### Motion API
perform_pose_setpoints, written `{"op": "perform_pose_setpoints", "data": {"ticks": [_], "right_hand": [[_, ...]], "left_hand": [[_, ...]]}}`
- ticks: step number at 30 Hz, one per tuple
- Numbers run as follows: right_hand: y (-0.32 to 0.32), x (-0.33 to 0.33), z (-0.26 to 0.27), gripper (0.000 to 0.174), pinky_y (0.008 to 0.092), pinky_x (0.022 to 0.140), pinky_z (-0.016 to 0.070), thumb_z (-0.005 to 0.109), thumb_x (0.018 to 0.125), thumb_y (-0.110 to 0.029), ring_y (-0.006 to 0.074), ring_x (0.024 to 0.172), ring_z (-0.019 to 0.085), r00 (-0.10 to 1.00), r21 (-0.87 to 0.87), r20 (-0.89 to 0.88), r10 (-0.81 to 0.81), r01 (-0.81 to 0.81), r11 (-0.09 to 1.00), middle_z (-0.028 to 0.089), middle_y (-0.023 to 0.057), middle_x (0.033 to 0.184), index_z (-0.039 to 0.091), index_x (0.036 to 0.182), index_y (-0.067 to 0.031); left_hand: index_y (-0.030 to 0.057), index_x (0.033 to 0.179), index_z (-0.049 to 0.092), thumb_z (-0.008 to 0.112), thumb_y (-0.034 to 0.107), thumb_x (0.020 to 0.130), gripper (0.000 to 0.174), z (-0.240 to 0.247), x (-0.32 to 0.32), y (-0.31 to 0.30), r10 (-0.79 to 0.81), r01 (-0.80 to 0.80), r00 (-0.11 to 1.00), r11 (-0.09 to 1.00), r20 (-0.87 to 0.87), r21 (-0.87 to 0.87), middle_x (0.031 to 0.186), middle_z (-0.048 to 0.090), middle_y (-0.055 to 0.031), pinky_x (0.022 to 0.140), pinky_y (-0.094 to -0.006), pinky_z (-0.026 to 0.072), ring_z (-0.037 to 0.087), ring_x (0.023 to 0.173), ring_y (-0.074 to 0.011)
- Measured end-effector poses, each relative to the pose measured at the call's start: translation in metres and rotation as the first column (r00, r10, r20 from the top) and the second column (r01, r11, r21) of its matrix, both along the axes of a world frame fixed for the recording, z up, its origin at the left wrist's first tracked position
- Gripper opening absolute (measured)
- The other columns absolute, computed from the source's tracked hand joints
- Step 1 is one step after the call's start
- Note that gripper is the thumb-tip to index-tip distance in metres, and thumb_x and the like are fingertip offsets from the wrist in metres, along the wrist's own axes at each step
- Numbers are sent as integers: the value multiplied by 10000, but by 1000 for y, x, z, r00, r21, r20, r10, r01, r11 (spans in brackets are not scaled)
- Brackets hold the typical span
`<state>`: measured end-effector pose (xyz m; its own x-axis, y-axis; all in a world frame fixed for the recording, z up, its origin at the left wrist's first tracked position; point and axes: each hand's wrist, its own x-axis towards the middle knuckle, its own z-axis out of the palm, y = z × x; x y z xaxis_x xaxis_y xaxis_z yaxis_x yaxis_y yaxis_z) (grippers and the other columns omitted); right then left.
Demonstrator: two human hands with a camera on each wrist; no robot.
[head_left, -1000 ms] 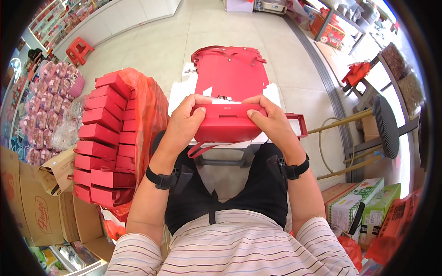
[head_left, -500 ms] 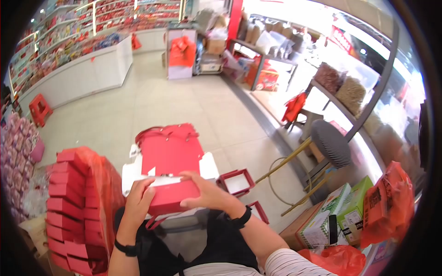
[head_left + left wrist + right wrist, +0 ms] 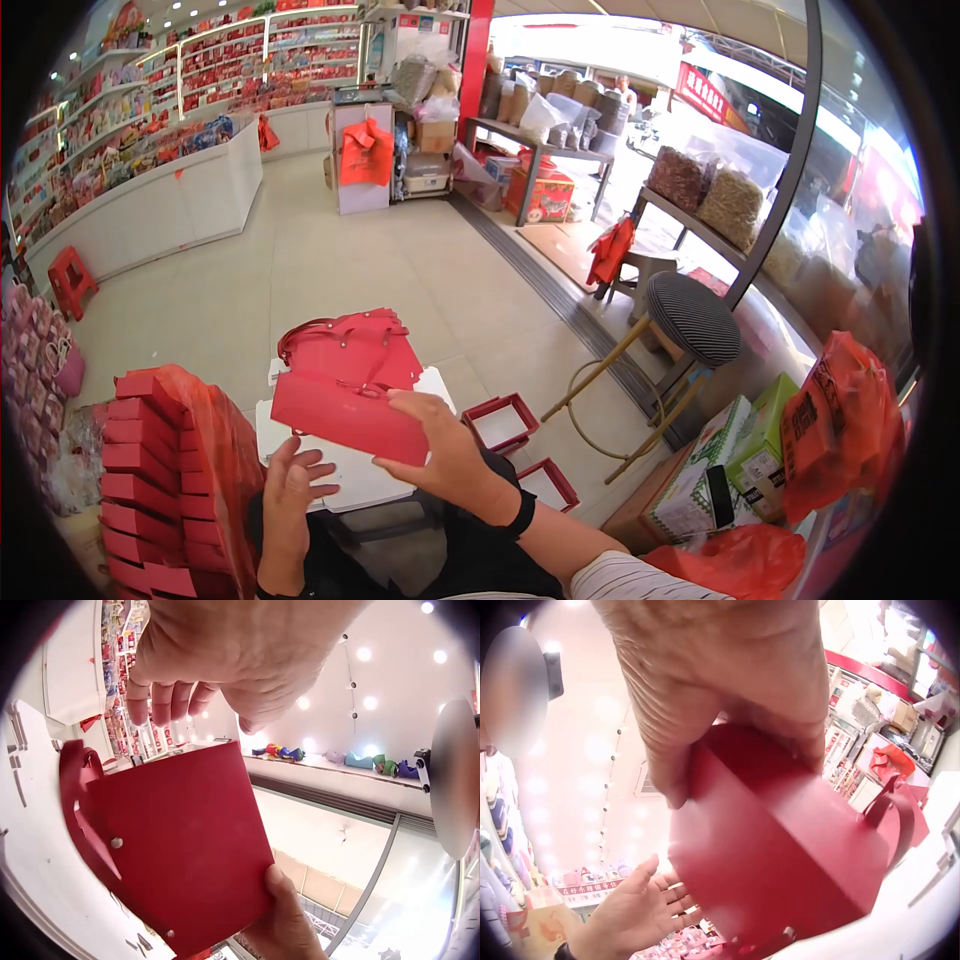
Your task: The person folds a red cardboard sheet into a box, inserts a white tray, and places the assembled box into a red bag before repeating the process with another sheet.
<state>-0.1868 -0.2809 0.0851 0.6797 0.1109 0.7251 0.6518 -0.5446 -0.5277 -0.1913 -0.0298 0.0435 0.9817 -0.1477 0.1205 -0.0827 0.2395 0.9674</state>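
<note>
A red gift box (image 3: 345,415) with a strap handle is raised over the stool or stand in front of me. My right hand (image 3: 445,450) grips its right end, thumb on the near side and fingers over the far side. My left hand (image 3: 288,500) holds nothing; its spread fingers are near the box's left end. In the left wrist view, metal snaps show along one edge of the box (image 3: 187,832), beside its strap. Beyond the box, flat red box covers (image 3: 375,345) with straps lie on a stack of white card sheets (image 3: 370,490).
Finished-looking red boxes (image 3: 135,488) stand stacked in an orange plastic bag (image 3: 215,430) at the left. Two red open trays (image 3: 500,422) lie right of the stack. A round striped stool (image 3: 692,318) and cartons (image 3: 690,480) stand further right.
My head view has lifted and turned right. Both hands were on the box; now the left has let go, and the right holds the box raised and tilted.
</note>
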Motion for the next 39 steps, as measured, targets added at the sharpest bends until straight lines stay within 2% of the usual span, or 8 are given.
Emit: {"op": "perform_pose_setpoints", "data": {"ticks": [6, 11, 15, 20, 22, 27, 30, 39], "right_hand": [[39, -27, -34, 730, 538, 1173, 423, 864, 785, -127, 369, 1376, 533, 980, -202, 174, 101, -65, 977, 548, 176, 1475, 518, 1420, -32], [42, -37, -57, 561, 523, 1227, 363, 746, 864, -122, 360, 1435, 474, 982, -269, 121, 145, -109, 957, 508, 169, 1516, 565, 1379, 5], [21, -51, -39, 483, 513, 1200, 407, 740, 858, -58, 379, 1397, 508, 985, -95, 63, 162, -156, 983, 547, 187, 1450, 603, 1318, -3], [-71, -48, -46, 358, 422, 959, 536, 693, 841, 1, 382, 1109, 650, 959, 83, 32, -280, 277, 957, 659, 197, 1206, 626, 1192, -9], [-116, -57, -68, 246, 367, 861, 555, 634, 919, -20, 309, 1023, 689, 876, 176, -204, -437, 472, 864, 679, 172, 1081, 647, 1164, -10], [-230, -91, -167, 229, 355, 870, 569, 594, 975, -87, 238, 988, 716, 617, 119, -473, -628, 752, 649, 726, 155, 1096, 659, 1178, -4], [-269, -115, -220, 246, 368, 887, 567, 603, 970, -121, 243, 982, 720, 483, 6, -615, -623, 793, 609, 738, 154, 1073, 656, 1176, 5], [-259, -49, -299, 340, 368, 784, 552, 579, 951, -117, 271, 827, 702, 499, -3, -770, -397, 620, 785, 715, 163, 896, 637, 1283, -68]], "left_hand": [[58, 1537, 356, 609, 535, 1027, 743, 10, -6, -35, -98, 67, 992, 938, -75, -340, 1416, 571, -137, 876, -401, 651, 660, 1206, -246], [34, 1523, 371, 595, 385, 1064, 620, -9, 6, -36, -28, 10, 996, 978, -84, -206, 1415, 578, -126, 966, -379, 595, 627, 1245, -223], [12, 1505, 407, 552, 331, 1082, 549, -24, 24, -46, 2, -14, 999, 967, -46, -255, 1415, 585, -130, 1045, -369, 517, 609, 1260, -220], [1, 1475, 478, 447, 373, 1127, 510, -44, 44, -43, -51, 6, 988, 955, -146, -296, 1406, 604, -133, 1060, -390, 531, 629, 1245, -224], [0, 1484, 470, 433, 404, 1130, 538, -49, 50, -40, -67, 22, 983, 966, -170, -257, 1412, 600, -131, 1064, -386, 527, 621, 1257, -225], [12, 1504, 452, 413, 440, 1131, 569, -69, 62, -35, -21, -15, 984, 980, -177, -200, 1419, 591, -125, 1073, -384, 518, 610, 1264, -227], [18, 1506, 445, 418, 444, 1128, 570, -75, 62, -36, -18, -19, 982, 981, -187, -194, 1430, 581, -120, 1073, -391, 515, 600, 1272, -230], [36, 1500, 452, 416, 446, 1126, 556, -75, 61, -37, -15, -16, 985, 984, -175, -178, 1408, 588, -108, 1071, -392, 517, 599, 1262, -226]]}}
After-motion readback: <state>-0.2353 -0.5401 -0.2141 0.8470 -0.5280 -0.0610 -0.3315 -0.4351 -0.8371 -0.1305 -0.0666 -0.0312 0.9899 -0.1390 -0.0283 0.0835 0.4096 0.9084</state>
